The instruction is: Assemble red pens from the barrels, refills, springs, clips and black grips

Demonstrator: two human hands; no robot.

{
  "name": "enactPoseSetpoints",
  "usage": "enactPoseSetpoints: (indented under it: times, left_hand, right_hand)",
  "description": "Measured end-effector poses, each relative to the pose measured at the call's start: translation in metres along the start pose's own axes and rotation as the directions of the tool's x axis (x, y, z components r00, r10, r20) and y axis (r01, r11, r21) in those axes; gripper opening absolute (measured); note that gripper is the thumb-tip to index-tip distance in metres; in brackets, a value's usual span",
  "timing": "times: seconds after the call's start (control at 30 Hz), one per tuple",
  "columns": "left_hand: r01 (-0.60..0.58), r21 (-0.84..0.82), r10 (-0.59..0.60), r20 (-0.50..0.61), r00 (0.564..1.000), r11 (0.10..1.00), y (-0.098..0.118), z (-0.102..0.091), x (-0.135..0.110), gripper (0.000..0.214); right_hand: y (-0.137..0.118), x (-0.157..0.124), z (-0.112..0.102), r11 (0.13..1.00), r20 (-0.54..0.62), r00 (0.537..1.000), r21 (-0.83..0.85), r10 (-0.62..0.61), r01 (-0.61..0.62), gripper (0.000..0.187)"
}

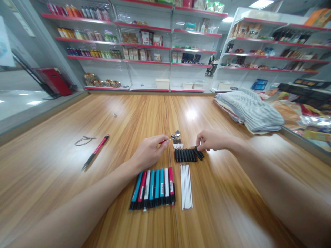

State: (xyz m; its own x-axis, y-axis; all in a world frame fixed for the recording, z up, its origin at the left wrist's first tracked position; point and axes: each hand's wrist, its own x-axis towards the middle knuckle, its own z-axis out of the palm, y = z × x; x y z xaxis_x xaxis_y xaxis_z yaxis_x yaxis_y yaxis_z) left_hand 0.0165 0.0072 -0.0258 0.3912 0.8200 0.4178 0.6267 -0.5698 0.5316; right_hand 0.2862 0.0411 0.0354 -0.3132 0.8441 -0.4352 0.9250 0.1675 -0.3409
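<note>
My left hand (150, 151) is closed on a thin red piece with a pale tip (163, 141), mostly hidden by the fingers. My right hand (209, 140) has its fingers pinched on a black pen grip at the right end of a row of black pen grips (184, 155). Just above that row lie small white plastic pieces (178, 146), dark springs (177, 141) and shiny metal clips (176, 134). Below it are white pen refills (186, 187), laid side by side. Blue, red and white pen barrels (157, 187) with black ends form a row nearer me.
A red and black pen (96, 151) and a grey looped cord (84, 140) lie to the left on the wooden table (64, 199). Farther back is a small metal piece (115, 115). Folded striped cloth (254, 108) and packages (292, 110) sit at right; stocked shelves (144, 62) stand behind.
</note>
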Motion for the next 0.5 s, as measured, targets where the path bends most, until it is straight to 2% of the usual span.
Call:
enactPoseSetpoints:
  times: [0.13, 0.3, 0.5]
  left_hand:
    - [-0.002, 0.002, 0.002, -0.001, 1.0, 1.0, 0.0004, -0.0006, -0.0005, 0.024]
    - [-0.007, 0.0, 0.007, -0.011, 1.0, 1.0, 0.0005, -0.0006, 0.0002, 0.024]
    - [-0.014, -0.005, 0.013, -0.019, 1.0, 1.0, 0.0, 0.0003, 0.0005, 0.024]
  right_hand:
    - [0.0014, 0.0014, 0.0017, 0.999, -0.001, 1.0, -0.022, 0.024, -0.024, 0.022]
    - [0.0025, 0.0033, 0.0028, 0.997, -0.011, 1.0, -0.074, -0.011, 0.01, 0.019]
    - [0.0021, 0.0039, 0.0029, 0.996, 0.016, 0.998, -0.064, 0.061, -0.06, 0.02]
